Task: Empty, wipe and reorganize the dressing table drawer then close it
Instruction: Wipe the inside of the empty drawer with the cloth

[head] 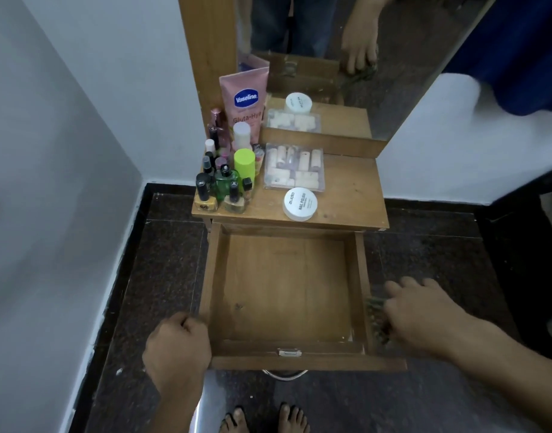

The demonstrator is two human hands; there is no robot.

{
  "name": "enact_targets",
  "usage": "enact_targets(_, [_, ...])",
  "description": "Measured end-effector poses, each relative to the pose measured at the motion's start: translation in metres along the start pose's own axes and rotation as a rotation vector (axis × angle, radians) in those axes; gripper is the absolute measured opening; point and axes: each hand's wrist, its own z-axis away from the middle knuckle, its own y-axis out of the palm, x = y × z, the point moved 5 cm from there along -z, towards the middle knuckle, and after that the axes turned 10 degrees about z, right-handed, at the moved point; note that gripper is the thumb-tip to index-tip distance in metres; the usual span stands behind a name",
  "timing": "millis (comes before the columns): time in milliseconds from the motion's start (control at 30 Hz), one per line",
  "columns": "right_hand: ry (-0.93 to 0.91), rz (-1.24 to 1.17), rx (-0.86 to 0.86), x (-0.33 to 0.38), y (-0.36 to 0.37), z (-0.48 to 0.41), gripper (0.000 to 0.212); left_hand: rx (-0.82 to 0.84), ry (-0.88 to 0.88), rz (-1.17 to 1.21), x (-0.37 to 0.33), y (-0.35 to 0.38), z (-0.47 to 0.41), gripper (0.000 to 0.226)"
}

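At the far left, the left hand (178,345) sits at the front left corner of the drawer (284,282), its fingers curled in a tight grip against the outer wall there. Above it, on the left end of the worktop (346,195), stands a crowded group of small nail polish bottles (206,198) with black caps. A green glass bottle (226,182) and a bottle with a lime cap (244,162) stand among them. Behind them a pink lotion tube (245,98) stands upright, leaning on the wooden frame of the mirror (393,42).

The drawer is pulled fully out below the worktop, over the dark speckled floor (143,307). Its wooden bottom is bare. A metal handle (285,375) curves out under its front panel.

Further right on the worktop lies a flat clear box (295,167) of pale little rolls. Just in front of it lies a round white jar (300,204) marked as nail polish remover. Both are repeated in the mirror behind.

On the right wall of the drawer, near the front, lies a green patterned cloth (376,317). The right hand (424,317) rests on it with fingers spread and nearly straight, pressing the cloth onto the rim. The thumb is hidden.
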Motion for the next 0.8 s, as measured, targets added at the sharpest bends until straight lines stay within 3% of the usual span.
enact_targets(133, [0.145,-0.733,-0.037,-0.058,0.01,0.031,0.02,0.02,-0.051,-0.027,-0.001,0.0,-0.001,0.021])
enact_targets(267, [0.312,-1.302,-0.309,-0.088,0.004,0.036,0.031,0.011,-0.082,-0.059,-0.004,-0.002,-0.001,0.022])
enact_targets(367, [0.321,-1.568,-0.544,-0.094,-0.023,0.017,0.034,-0.044,-0.092,-0.045,-0.01,-0.005,0.004,0.037])
enact_targets(467, [0.394,-1.526,-0.778,-0.102,-0.056,-0.015,0.023,-0.063,-0.113,-0.025,-0.014,-0.008,0.005,0.04])
enact_targets(633, [0.528,-1.185,-1.082,-0.111,-0.099,-0.085,0.027,-0.049,-0.141,-0.012,-0.012,-0.005,0.002,0.028])
enact_targets(733, [0.582,-1.0,-1.108,-0.102,-0.115,-0.11,0.03,-0.05,-0.162,-0.003,-0.011,-0.005,0.0,0.022])
enact_targets(800, [0.613,-0.812,-0.993,-0.095,-0.111,-0.126,0.034,-0.069,-0.152,0.003,-0.013,-0.004,0.001,0.022])
